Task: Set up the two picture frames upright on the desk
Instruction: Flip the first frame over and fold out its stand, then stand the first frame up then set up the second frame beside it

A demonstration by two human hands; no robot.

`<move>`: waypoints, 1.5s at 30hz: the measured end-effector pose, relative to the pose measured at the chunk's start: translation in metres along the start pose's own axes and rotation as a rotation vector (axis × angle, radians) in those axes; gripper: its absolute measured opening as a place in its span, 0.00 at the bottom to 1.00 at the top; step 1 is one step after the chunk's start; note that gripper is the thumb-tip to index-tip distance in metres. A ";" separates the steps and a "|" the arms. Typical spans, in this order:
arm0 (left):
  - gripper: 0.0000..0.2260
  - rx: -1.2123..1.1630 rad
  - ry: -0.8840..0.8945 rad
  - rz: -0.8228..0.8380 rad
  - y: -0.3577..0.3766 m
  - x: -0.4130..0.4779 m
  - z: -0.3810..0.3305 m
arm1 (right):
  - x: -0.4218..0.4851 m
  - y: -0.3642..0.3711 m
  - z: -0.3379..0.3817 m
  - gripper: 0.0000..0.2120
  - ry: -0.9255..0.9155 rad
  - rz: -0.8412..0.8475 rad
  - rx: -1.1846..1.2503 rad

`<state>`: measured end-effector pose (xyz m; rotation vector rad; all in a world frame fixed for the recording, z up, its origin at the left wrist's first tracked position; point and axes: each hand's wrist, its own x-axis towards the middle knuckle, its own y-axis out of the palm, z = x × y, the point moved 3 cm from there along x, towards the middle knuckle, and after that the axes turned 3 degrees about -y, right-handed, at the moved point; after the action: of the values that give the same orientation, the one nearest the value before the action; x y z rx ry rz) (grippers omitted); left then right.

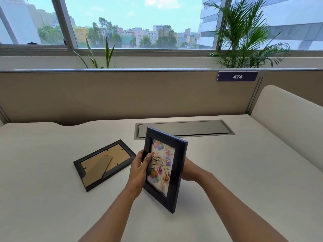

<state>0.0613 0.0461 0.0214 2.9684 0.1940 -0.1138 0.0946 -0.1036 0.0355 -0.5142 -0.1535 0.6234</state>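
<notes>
Mid tabletop [227,172], toward the near edge: dark blue wooden picture frame with a birthday print [165,169], tilted, lower corner at or just above the surface, not standing alone yet. Black picture frame lying face-down, cardboard stand showing [104,164], to its left, untouched. My left hand [139,173] clamped on the blue frame's left edge; right hand [189,172] behind it, grip state hidden.

— Where's the held frame [165,170]?
— Mid-desk [244,172], between both hands, toward the near edge.
— And the other frame [104,164]?
— Flat, left of it; the cable hatch [184,129] lies behind, by the far edge.
</notes>
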 end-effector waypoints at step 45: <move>0.16 0.730 0.059 -0.489 -0.136 -0.040 -0.015 | -0.020 0.017 0.147 0.07 -0.481 -0.911 -0.364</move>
<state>0.0044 0.1771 0.0185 3.5536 1.1002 -0.1877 0.0272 -0.0437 0.1540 -0.5693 -0.9135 -0.1975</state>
